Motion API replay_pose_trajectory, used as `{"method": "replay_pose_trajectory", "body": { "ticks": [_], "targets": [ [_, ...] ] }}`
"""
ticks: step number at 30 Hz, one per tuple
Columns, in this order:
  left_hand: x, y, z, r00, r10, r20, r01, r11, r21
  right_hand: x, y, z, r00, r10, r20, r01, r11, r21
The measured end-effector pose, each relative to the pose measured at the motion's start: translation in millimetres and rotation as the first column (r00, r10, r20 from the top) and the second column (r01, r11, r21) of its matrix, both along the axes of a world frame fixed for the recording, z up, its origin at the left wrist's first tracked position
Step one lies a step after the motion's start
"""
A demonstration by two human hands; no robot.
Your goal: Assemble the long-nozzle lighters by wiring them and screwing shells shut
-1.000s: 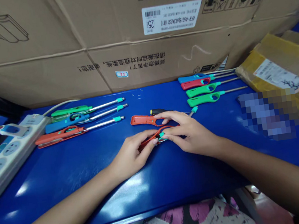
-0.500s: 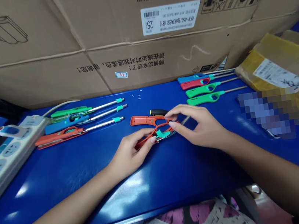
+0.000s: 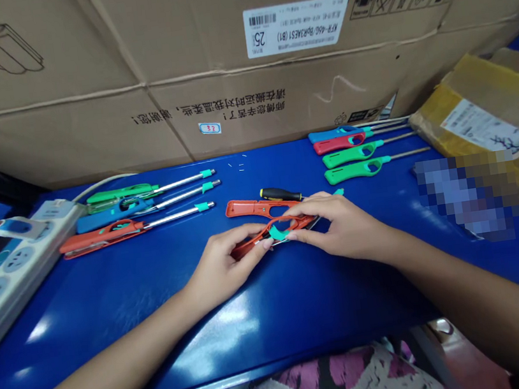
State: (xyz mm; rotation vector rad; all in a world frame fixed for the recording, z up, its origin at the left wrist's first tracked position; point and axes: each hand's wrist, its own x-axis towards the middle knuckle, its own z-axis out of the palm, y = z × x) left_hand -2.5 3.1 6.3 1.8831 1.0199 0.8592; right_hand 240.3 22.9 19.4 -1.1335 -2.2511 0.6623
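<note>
Both my hands pinch an orange lighter body [image 3: 278, 228] with a teal trigger, held just above the blue table [image 3: 155, 280] at its middle. My left hand [image 3: 224, 265] grips its left end with curled fingers. My right hand [image 3: 341, 225] closes on its right part, near the trigger. Just behind lies a separate orange shell half [image 3: 249, 208]. A black-handled screwdriver [image 3: 279, 194] rests beside that shell.
Three long lighters [image 3: 136, 208] lie at the left, several more lighters [image 3: 354, 146] at the back right. A white power strip [image 3: 4, 269] sits at the far left edge. Big cardboard boxes [image 3: 222, 64] wall off the back. A taped yellow parcel [image 3: 486, 124] lies at the right.
My right hand lifted off the lighter body, then came back down and closed on it again. The body has tilted slightly; the screwdriver now shows fully.
</note>
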Motion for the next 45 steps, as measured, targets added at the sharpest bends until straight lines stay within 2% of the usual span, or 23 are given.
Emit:
{"method": "replay_pose_trajectory", "body": {
  "ticks": [2,5,8,11,15,23,36,41,45],
  "targets": [
    [1,0,2.6,0.999,0.021,0.04,-0.016,0.992,-0.127,6,1,3.5,0.997,0.038,0.061,-0.036,0.999,-0.041],
    [0,3,6.7,0.996,0.062,0.059,-0.04,0.949,-0.312,18,6,7.8,0.981,0.112,0.159,-0.094,0.989,-0.114],
    [-4,7,8.8,0.996,0.088,0.032,-0.067,0.911,-0.406,28,14,8.7,0.964,0.138,0.226,-0.115,0.987,-0.113],
    [-9,11,8.8,0.993,0.12,-0.002,-0.109,0.893,-0.437,31,20,7.5,0.948,0.169,0.271,-0.159,0.985,-0.059],
    [-10,13,8.8,0.989,0.142,-0.03,-0.138,0.864,-0.484,31,23,5.1,0.963,0.18,0.199,-0.169,0.983,-0.069],
    [-12,13,11.1,0.997,0.082,-0.01,-0.074,0.833,-0.548,32,26,-1.6,0.945,0.198,0.261,-0.217,0.975,0.045],
    [-15,18,10.9,0.991,0.125,0.056,-0.062,0.773,-0.631,31,27,-0.8,0.957,0.219,0.189,-0.236,0.969,0.072],
    [-15,19,11.5,0.991,0.131,0.035,-0.078,0.763,-0.642,34,27,1.5,0.951,0.207,0.23,-0.24,0.963,0.125],
    [-13,17,11.1,0.994,0.107,-0.002,-0.085,0.777,-0.624,33,22,2.3,0.918,0.161,0.363,-0.243,0.95,0.193]
  ]
}}
